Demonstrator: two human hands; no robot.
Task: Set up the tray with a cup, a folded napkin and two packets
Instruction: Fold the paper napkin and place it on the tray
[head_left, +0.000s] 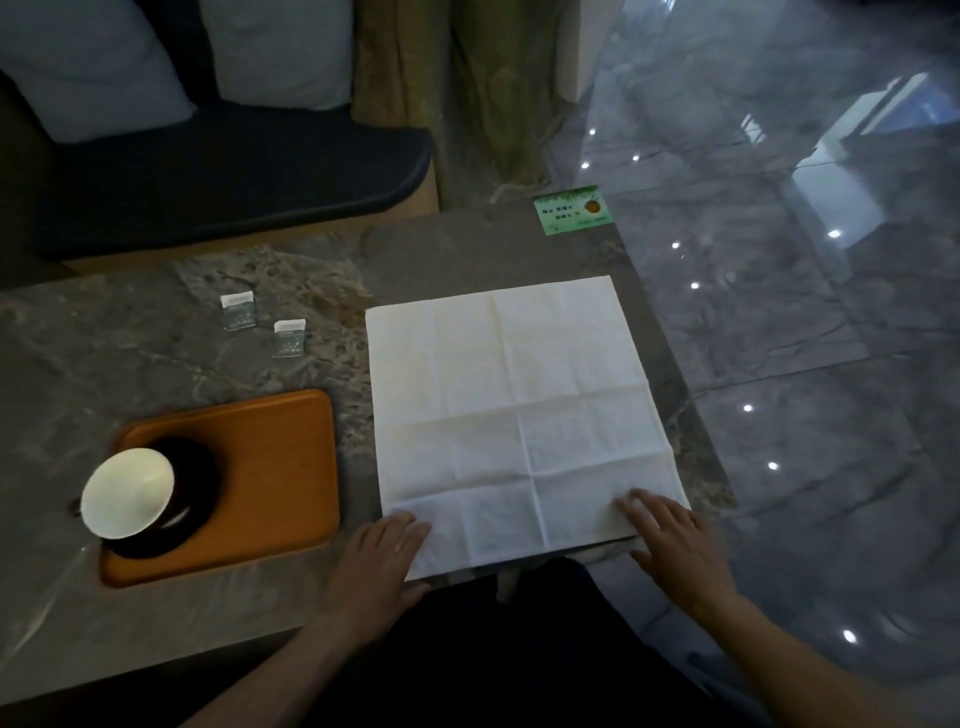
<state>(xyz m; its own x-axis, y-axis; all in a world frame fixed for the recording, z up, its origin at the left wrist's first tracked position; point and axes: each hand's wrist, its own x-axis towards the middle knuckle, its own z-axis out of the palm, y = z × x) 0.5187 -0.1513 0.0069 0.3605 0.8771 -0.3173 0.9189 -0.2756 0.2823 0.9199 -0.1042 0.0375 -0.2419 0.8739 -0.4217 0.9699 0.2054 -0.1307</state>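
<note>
A white napkin (511, 410) lies unfolded and flat on the right part of the grey stone table, creased into squares. My left hand (376, 564) rests at its near left corner, fingers on the cloth edge. My right hand (675, 540) lies flat on its near right corner. An orange wooden tray (280, 467) sits to the left, holding a white cup (127, 493) on a dark saucer at its left end. Two small packets (238, 310) (287, 338) lie on the table beyond the tray.
A green card (573, 209) lies at the table's far right corner. A dark sofa with pale cushions (234, 166) stands behind the table. Shiny grey floor (805, 312) lies to the right. The table's edge runs just right of the napkin.
</note>
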